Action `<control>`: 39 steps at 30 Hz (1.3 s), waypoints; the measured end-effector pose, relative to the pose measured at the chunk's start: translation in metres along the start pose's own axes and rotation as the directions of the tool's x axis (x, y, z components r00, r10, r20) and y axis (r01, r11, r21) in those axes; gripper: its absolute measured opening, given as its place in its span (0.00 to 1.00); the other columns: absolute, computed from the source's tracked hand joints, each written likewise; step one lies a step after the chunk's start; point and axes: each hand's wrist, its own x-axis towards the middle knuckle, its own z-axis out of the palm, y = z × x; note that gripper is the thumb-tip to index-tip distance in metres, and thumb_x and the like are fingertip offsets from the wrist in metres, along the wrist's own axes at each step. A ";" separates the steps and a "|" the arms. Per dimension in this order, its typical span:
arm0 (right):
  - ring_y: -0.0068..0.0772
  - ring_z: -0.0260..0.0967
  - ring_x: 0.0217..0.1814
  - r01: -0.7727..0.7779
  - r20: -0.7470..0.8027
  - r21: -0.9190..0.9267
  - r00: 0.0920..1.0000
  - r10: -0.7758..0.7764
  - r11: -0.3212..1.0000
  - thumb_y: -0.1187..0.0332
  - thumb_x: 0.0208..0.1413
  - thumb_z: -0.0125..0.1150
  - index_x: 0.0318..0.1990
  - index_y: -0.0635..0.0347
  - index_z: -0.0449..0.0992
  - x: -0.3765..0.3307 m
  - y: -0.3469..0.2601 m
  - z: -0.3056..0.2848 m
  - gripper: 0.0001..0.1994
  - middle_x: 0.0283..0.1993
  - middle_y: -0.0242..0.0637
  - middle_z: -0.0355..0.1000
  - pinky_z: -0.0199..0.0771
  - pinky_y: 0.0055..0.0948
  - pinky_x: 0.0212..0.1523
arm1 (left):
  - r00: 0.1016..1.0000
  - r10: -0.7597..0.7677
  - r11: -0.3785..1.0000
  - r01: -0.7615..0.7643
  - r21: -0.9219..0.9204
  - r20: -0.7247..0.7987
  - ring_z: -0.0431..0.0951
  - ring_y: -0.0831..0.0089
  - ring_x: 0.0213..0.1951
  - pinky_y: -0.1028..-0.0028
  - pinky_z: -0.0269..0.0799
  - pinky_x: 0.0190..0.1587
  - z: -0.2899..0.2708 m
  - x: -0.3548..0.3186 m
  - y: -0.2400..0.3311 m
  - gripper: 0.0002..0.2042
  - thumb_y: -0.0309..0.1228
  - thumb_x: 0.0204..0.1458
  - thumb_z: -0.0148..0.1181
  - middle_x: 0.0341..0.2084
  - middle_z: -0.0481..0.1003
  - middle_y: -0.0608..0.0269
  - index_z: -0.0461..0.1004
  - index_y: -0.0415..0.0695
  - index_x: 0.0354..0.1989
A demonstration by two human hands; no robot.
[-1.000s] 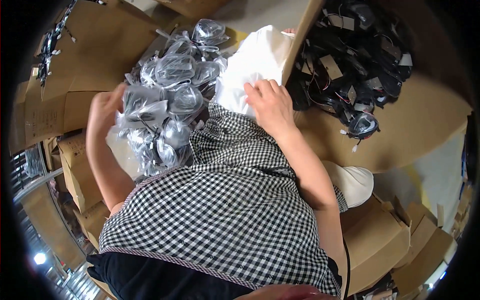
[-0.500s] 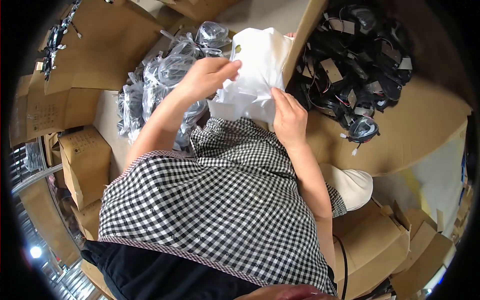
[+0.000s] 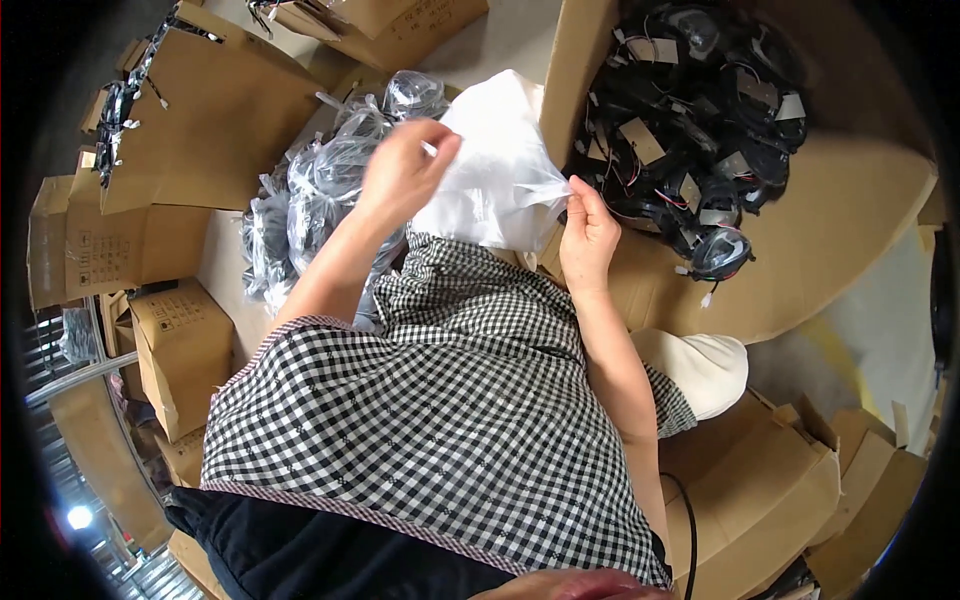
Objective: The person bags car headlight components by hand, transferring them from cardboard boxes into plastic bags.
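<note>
A white plastic bag (image 3: 485, 165), perhaps the top one of a stack, lies over my lap beyond the checked apron. With thumb and fingers my right hand (image 3: 590, 238) pinches its right edge and draws the film into taut creases. My left hand (image 3: 408, 170) is curled over the bag's left side, slightly smeared by motion. A small white bit shows at its fingers, too little to name. To the left are several bagged black parts (image 3: 335, 165) in clear plastic. On the right, black lamp-like units (image 3: 722, 250) with wires and white connectors fill a large carton.
The large carton's wall (image 3: 575, 60) rises close beside my right hand. Cardboard boxes (image 3: 185, 345) stand at the left, with more open cartons (image 3: 750, 490) at the lower right. A black cable (image 3: 690, 525) hangs near my right forearm.
My right hand has pulled the bag's edge outward to the right, stretching it. The left hand has lifted back slightly and its fingers have curled. The whole view has shifted a little.
</note>
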 end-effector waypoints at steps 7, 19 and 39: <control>0.44 0.75 0.40 0.123 0.133 -0.064 0.985 -0.113 0.990 0.79 0.52 0.55 0.42 0.62 0.76 -0.003 -0.014 -0.003 0.10 0.40 0.44 0.76 0.75 0.32 0.40 | 0.849 -0.273 0.390 0.527 -0.755 0.452 0.76 0.73 0.35 0.76 0.68 0.33 0.031 0.020 0.026 0.19 0.38 0.58 0.55 0.40 0.77 0.59 0.68 0.36 0.51; 0.38 0.74 0.38 0.561 0.267 -0.130 0.814 -0.516 0.817 0.77 0.46 0.57 0.39 0.62 0.76 -0.006 -0.055 -0.002 0.10 0.35 0.37 0.76 0.73 0.35 0.42 | 0.922 -0.360 0.290 0.257 -0.922 0.143 0.79 0.70 0.40 0.73 0.72 0.46 0.010 -0.030 0.026 0.15 0.23 0.53 0.61 0.34 0.79 0.55 0.66 0.38 0.48; 0.53 0.70 0.49 -0.273 0.050 -0.850 0.809 0.585 0.451 0.65 0.50 0.56 0.45 0.58 0.74 -0.012 -0.007 -0.160 0.14 0.45 0.52 0.73 0.71 0.48 0.48 | 0.799 0.078 -0.191 0.599 -0.778 0.596 0.70 0.84 0.24 0.81 0.65 0.25 0.003 -0.002 0.083 0.09 0.34 0.60 0.52 0.31 0.75 0.72 0.74 0.44 0.41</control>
